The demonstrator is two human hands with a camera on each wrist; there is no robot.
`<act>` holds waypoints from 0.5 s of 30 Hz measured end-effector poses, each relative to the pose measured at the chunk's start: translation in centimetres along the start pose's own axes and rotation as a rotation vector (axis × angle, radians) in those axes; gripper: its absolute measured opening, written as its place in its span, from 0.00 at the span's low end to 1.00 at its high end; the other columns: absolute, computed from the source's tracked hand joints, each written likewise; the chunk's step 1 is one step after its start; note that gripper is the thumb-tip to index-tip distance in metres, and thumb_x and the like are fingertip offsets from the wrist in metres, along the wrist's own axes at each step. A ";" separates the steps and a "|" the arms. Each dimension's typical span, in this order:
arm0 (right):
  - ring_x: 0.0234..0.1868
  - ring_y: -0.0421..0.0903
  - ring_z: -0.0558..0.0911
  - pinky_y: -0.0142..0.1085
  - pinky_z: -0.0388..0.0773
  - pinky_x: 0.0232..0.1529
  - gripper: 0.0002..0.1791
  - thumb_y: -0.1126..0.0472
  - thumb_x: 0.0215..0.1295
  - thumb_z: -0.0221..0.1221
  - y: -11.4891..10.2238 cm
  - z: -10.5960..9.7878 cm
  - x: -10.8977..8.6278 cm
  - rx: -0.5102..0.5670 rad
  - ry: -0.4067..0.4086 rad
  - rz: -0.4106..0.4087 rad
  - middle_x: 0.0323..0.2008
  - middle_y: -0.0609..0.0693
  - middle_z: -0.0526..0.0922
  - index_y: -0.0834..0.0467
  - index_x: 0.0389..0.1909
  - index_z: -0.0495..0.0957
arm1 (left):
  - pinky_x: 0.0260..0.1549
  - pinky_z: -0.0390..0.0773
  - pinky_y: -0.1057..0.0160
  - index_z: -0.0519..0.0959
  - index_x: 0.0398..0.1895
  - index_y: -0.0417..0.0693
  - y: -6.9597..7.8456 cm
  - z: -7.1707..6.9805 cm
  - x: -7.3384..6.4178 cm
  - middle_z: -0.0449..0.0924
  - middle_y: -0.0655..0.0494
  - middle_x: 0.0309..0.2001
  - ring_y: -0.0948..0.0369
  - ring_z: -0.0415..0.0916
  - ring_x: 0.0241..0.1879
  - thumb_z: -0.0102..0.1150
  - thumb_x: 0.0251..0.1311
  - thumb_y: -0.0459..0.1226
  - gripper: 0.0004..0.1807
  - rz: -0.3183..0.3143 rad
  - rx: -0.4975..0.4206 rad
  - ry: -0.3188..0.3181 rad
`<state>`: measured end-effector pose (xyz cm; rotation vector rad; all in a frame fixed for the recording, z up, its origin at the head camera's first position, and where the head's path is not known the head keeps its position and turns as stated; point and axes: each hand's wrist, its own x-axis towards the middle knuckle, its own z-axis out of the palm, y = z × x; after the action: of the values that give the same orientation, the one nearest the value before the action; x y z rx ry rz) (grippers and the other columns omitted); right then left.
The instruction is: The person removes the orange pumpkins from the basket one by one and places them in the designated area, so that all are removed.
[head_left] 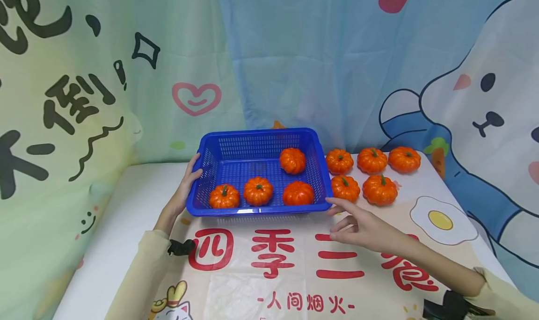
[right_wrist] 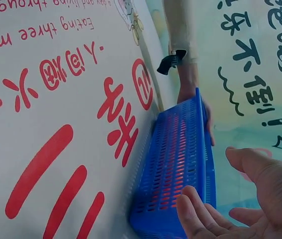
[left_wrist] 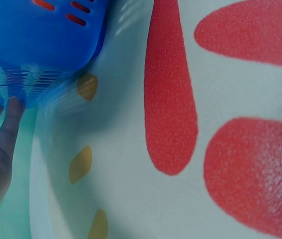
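A blue plastic basket [head_left: 258, 211] with slotted walls stands on the table, several small orange pumpkins [head_left: 258, 191] inside it. My left hand [head_left: 184, 187] touches the basket's left side, its fingers extended along the outer wall near the rim. In the left wrist view, straight fingers [left_wrist: 12, 117] meet the slotted wall from below. My right hand [head_left: 355, 222] is at the front right corner, index fingertip right at the rim and the other fingers loosely bent. Seen from the right wrist, the palm and fingers [right_wrist: 193, 211] are spread beside the basket, holding nothing.
More orange pumpkins [head_left: 380, 190] sit in two rows on the table just right of the basket. A printed cloth [head_left: 303, 264] with red characters covers the table front. Behind the table hangs a patterned curtain [head_left: 286, 76].
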<state>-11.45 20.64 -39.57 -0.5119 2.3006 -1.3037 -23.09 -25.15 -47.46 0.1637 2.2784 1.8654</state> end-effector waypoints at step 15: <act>0.52 0.54 0.83 0.39 0.84 0.46 0.38 0.52 0.65 0.62 -2.3 -2.0 6.3 -0.096 -0.017 -0.016 0.60 0.65 0.73 0.58 0.71 0.59 | 0.72 0.41 0.34 0.35 0.77 0.72 -0.1 -0.1 0.1 0.28 0.57 0.79 0.44 0.35 0.77 0.30 0.72 0.50 0.33 0.007 -0.001 -0.004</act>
<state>-17.53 17.71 -37.91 -0.5713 2.3584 -1.1965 -23.18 -25.26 -47.57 0.1747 2.2773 1.8678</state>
